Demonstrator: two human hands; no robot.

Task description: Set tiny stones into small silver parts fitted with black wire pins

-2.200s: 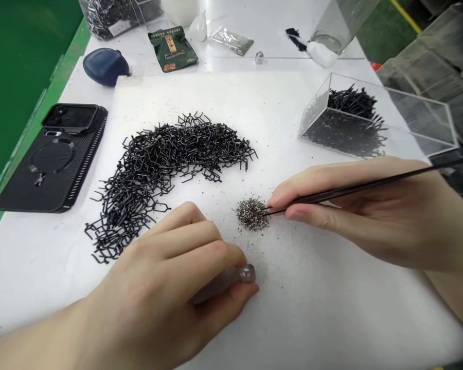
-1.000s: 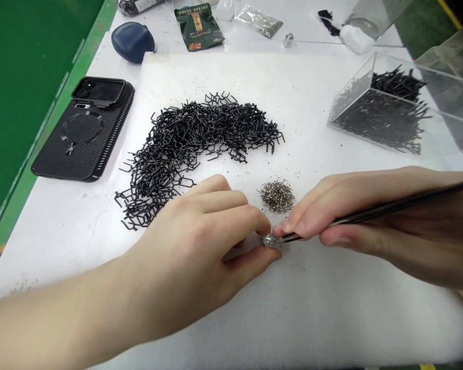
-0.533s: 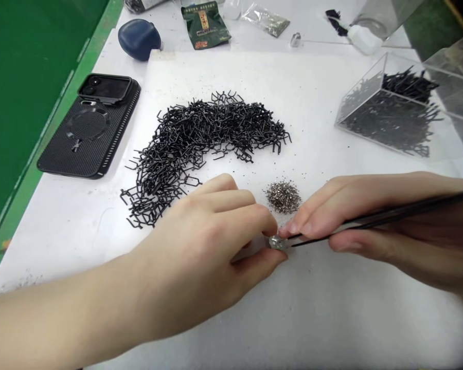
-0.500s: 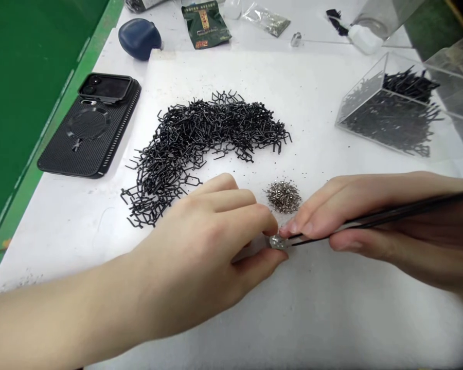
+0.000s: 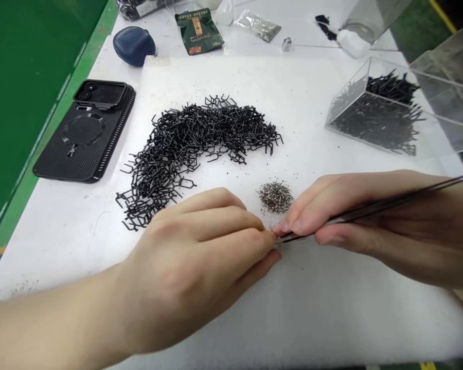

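The thin black tweezers [image 5: 370, 210] lie slanted, tips pointing left, just below a small heap of silvery grains [image 5: 276, 197].

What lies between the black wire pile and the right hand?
The head view shows a small mound of silvery grains between the black wire pile and the right hand with its tweezers.

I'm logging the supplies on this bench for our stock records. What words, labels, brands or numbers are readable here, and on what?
Green foil sachet: gold and red printing, too small and blurred to read.
White label on the clear bag of black wire pieces: too small and partly cut off to read.
No other readable words, brands or numbers show.
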